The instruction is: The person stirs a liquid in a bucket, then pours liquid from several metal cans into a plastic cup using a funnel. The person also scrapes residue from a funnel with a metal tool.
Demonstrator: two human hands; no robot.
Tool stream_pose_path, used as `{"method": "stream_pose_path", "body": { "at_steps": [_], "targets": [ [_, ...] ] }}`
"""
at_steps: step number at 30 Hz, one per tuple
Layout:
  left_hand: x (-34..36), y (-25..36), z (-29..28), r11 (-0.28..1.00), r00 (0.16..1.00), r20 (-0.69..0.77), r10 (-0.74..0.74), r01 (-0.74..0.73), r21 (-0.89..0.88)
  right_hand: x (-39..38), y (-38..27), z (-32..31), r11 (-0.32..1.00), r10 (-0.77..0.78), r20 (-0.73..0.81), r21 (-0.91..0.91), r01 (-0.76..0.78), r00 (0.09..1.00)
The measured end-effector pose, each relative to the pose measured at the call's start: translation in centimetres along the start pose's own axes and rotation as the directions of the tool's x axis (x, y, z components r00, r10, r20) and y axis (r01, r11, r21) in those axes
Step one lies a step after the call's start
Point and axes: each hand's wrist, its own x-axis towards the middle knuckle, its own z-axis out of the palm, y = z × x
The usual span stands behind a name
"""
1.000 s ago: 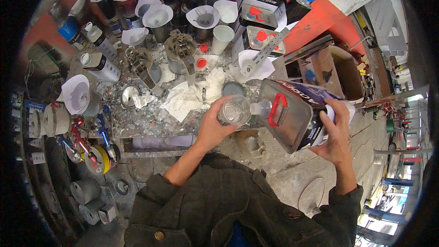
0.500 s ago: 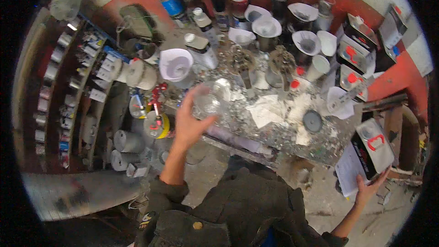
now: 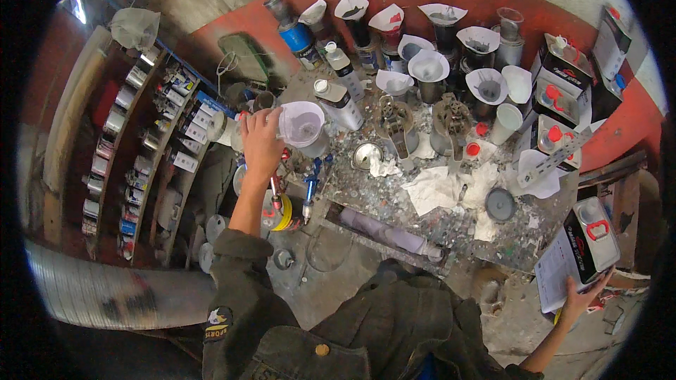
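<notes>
My left hand reaches to the left end of the paint-spattered bench. Its fingers close on the rim of a white paper funnel that sits in a grey cup. A small round open jar stands on the bench just right of it. Low at the bench's right end, my right hand holds a dark rectangular can with a red cap and a white paper sheet beneath it.
Several cups with paper funnels, spray cans, bottles and tins crowd the back of the bench against a red wall. Crumpled white rags lie mid-bench. A shelf of small paint tins runs along the left. Spray guns hang at the bench edge.
My left hand moved left from the bench middle with a clear jar and now grips the funnel cup. My right hand lowered the can down and to the right. My view swung left.
</notes>
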Motion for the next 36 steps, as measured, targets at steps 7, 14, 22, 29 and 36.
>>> {"method": "stream_pose_path", "body": {
  "at_steps": [7,14,22,29,36],
  "targets": [
    [0.3,0.0,-0.4,0.982,0.986,-0.145,0.085,-0.058,0.178,0.3,1.1,1.2,1.000,0.005,-0.075,-0.027,-0.007,0.997],
    [-1.5,1.9,-2.4,0.288,0.790,0.234,-0.567,0.456,-0.842,-0.1,7.8,4.9,0.997,0.071,-0.312,0.064,-0.053,0.947],
    [-11.9,17.8,3.7,0.022,0.880,0.432,-0.197,0.444,-0.896,-2.2,5.5,9.2,0.966,0.108,-0.350,0.259,-0.015,0.930],
    [-16.2,36.4,6.3,-0.093,0.775,0.538,0.332,0.595,-0.798,-4.8,9.5,9.0,0.966,0.256,-0.123,0.013,-0.257,0.959],
    [-15.7,51.7,8.3,0.164,0.767,0.403,0.500,0.373,-0.913,-10.8,4.3,4.6,0.823,0.563,0.100,0.018,-0.567,0.820]
  ]
}}
